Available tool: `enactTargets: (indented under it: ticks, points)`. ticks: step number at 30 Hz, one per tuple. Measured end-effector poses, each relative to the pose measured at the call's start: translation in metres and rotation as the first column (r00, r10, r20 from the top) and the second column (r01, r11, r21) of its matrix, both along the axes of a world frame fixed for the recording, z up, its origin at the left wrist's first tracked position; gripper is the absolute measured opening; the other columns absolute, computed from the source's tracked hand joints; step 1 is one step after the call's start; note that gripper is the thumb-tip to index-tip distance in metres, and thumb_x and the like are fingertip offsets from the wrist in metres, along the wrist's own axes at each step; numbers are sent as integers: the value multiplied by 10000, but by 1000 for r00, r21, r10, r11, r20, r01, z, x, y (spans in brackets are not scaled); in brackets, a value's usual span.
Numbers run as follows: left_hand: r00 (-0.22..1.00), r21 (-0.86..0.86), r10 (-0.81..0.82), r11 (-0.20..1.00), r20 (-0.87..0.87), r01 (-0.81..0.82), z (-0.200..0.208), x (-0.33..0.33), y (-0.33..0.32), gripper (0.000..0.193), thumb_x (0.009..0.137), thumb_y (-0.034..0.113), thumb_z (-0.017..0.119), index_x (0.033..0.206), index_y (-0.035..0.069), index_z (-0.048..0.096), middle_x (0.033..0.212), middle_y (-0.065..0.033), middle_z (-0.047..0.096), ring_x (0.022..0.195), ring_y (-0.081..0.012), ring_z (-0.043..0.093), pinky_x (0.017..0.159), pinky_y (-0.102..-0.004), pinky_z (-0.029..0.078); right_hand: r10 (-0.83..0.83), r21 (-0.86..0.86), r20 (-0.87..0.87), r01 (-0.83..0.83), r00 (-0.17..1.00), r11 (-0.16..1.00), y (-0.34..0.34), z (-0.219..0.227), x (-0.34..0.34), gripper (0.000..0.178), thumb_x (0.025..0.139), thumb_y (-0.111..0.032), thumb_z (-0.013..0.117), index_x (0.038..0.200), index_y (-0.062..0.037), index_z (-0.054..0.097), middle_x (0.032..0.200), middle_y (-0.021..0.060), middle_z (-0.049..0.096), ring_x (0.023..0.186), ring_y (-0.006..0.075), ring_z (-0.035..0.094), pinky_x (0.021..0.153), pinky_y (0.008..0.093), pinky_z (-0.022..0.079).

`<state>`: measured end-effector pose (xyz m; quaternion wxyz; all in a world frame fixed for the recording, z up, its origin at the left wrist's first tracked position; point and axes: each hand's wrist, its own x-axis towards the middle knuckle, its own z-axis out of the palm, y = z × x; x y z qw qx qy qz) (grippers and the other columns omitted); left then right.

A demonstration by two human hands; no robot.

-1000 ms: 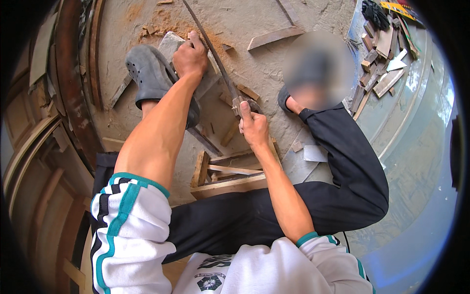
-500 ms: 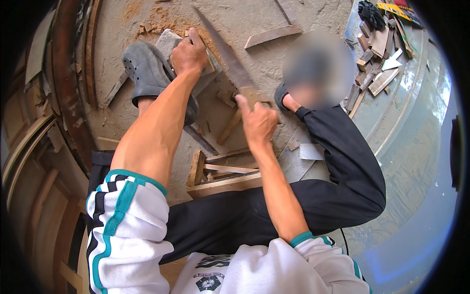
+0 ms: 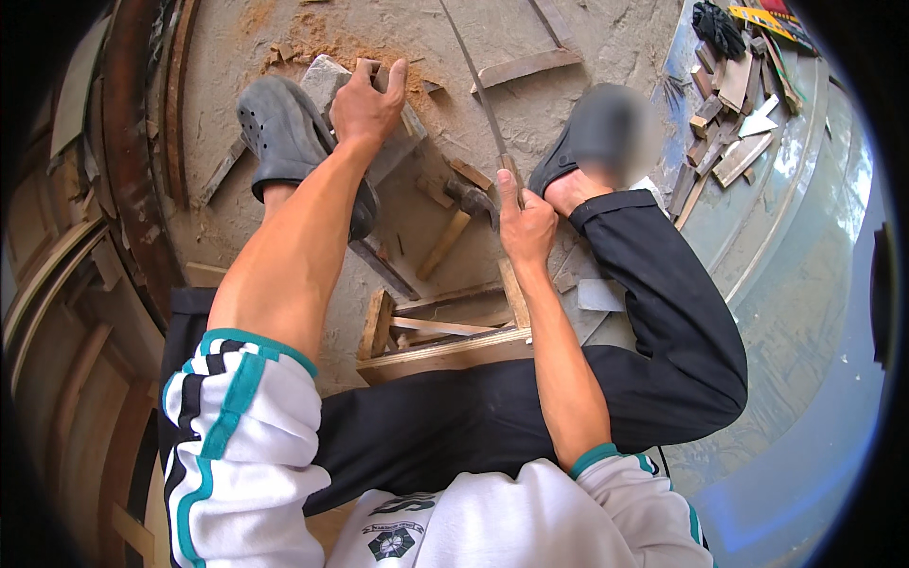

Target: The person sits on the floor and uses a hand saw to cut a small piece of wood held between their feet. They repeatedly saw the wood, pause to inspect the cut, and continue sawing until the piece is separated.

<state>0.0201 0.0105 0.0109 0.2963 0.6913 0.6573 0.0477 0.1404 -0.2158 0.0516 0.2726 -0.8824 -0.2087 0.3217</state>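
The right hand (image 3: 527,222) is clenched around the handle of a saw (image 3: 476,80), its thumb laid along the top. The blade runs away from that hand, its long axis pointing toward the floor's (image 3: 218,95) far edge and leaning a little left. The left hand (image 3: 367,104) is farther from the person, left of the blade, bent over a short piece of wood (image 3: 381,78) at a grey block (image 3: 325,78). Its thumb stands apart; the fingers' undersides are hidden, so I cannot tell how firmly it grips. The wood lies forward and left of the right hand, and the blade stands apart from it, with a small offcut (image 3: 433,87) in the gap.

Sawdust (image 3: 327,38) is scattered beyond the block's far edge. The left shoe (image 3: 284,128) crowds the block's left side, while the right shoe (image 3: 606,123) is just beside the right hand. A hammer (image 3: 443,244) lies on the floor between the hands, nearer the person, and a wooden frame (image 3: 445,355) sits below it, close to the legs.
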Motion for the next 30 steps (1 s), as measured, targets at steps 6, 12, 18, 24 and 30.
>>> enactTargets:
  ticks: [6, 12, 18, 24, 30]
  points:
    - [995, -43, 98, 994, -23, -99, -3, -4, 7, 624, 940, 602, 416, 1046, 53, 694, 959, -254, 691, 973, -438, 640, 874, -463, 492, -36, 47, -295, 52, 955, 998, -9, 9, -23, 748, 895, -648, 580, 585, 31, 522, 480, 141, 439, 494, 187, 429, 504, 410, 387]
    - [989, -7, 121, 992, -84, -122, -17, -6, 8, 635, 983, 534, 298, 980, 61, 722, 975, -264, 681, 958, -479, 623, 864, -520, 476, 117, 107, -243, -93, 963, 990, 17, 7, -39, 731, 895, -616, 601, 563, 26, 489, 495, 201, 440, 446, 277, 412, 494, 429, 392]
    - [986, -14, 88, 996, -144, -91, -15, -2, 5, 653, 989, 525, 272, 1009, 55, 725, 974, -274, 679, 957, -478, 630, 870, -523, 475, 147, 93, -195, -131, 970, 987, 43, -9, -40, 772, 884, -648, 591, 544, 27, 438, 483, 180, 365, 474, 243, 333, 492, 431, 364]
    - [980, -14, 46, 999, -193, -50, -19, -3, 7, 700, 983, 543, 252, 969, 30, 729, 975, -284, 677, 962, -481, 632, 869, -524, 476, 99, 174, -172, -69, 980, 982, 49, -4, -45, 792, 875, -667, 590, 520, 20, 422, 464, 184, 360, 450, 264, 336, 484, 446, 358]
    - [981, 16, 57, 998, -187, -55, -18, -4, 6, 626, 959, 529, 348, 945, 32, 729, 954, -271, 681, 934, -476, 639, 830, -523, 486, 130, 76, -223, -116, 966, 990, 54, 11, -41, 783, 886, -640, 596, 503, 21, 426, 468, 217, 397, 433, 314, 376, 498, 456, 377]
